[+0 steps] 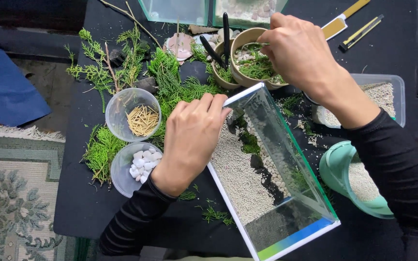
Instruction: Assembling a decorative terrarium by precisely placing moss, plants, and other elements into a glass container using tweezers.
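Black desk [93, 208] carries a tilted glass tank [272, 179] holding white gravel. Left hand [189, 140], wrist bent, fingers curled together, grips the tank's upper-left rim. Right hand [298, 50] reaches beyond the tank, fingertips pinched on green sprigs [255, 65] inside a tan bowl [243, 41] just above the tank's top corner.

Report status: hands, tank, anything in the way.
Left hand grips glass tank rim. Right hand pinches greenery in tan bowl. Black tweezers stand beside bowl.
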